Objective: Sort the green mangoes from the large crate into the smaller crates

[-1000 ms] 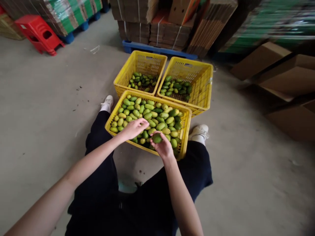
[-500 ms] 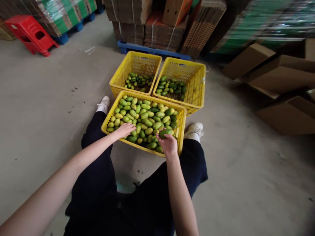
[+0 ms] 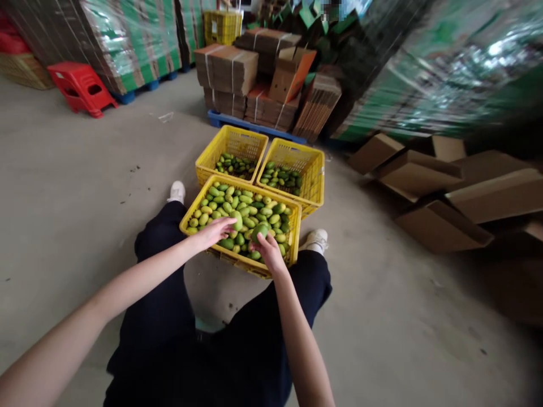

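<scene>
My left hand [image 3: 217, 230] is closed on a light green mango [image 3: 237, 221], held just above the heap. Close by on the right, my right hand [image 3: 270, 251] grips a darker green mango [image 3: 259, 232] from below. The two fruits are apart. Beneath both hands is a yellow plastic crate [image 3: 298, 229], filled with many green and yellowish mangoes [image 3: 219, 199]; it sits tilted between my legs. Behind it stand a left rear yellow crate [image 3: 206, 156] and a right rear yellow crate [image 3: 314, 169], each with a smaller layer of green mangoes on its bottom.
A blue pallet [image 3: 254, 125] with bundled flat cartons [image 3: 227, 68] stands behind the crates. Open cardboard boxes [image 3: 443, 223] lie on the right. A red stool [image 3: 82, 87] is at the far left, beside a wrapped pallet stack [image 3: 131, 42]. My shoes flank the front crate.
My left hand, earlier resting on the pile, now holds a light green mango above it. My right hand keeps its mango and has come nearer the left. The view has tilted up.
</scene>
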The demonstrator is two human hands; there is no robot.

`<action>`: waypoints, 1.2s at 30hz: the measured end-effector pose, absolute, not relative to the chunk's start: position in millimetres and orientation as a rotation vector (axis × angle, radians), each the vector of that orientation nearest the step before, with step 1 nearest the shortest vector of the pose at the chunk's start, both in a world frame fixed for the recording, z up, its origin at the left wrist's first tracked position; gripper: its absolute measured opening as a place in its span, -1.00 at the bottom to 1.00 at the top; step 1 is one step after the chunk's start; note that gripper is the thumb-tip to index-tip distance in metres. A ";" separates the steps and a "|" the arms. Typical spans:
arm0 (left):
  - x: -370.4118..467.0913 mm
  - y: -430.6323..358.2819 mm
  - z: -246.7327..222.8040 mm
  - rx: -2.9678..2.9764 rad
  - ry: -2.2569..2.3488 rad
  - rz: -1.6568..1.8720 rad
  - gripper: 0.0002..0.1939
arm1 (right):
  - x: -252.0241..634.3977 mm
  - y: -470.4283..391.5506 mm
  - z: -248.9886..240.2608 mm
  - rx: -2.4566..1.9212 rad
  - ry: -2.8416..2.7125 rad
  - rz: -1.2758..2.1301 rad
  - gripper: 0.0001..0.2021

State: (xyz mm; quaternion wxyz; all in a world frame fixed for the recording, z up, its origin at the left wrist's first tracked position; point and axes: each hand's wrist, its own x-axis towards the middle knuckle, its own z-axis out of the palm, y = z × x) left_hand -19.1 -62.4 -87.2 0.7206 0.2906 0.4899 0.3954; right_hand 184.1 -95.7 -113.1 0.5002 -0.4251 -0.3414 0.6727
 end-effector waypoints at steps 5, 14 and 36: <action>-10.9 -46.4 -41.8 0.417 0.894 1.045 -0.75 | 179.2 -88.1 -66.4 -1.026 -1.086 1.531 -0.55; -6.0 -14.6 -17.9 0.655 0.579 1.028 -0.71 | 171.0 -58.4 -8.9 -1.064 -1.281 1.350 -0.63; 0.9 5.3 -64.1 1.251 0.704 1.066 -0.58 | 194.8 -50.4 -35.2 -1.313 -1.602 0.794 -0.74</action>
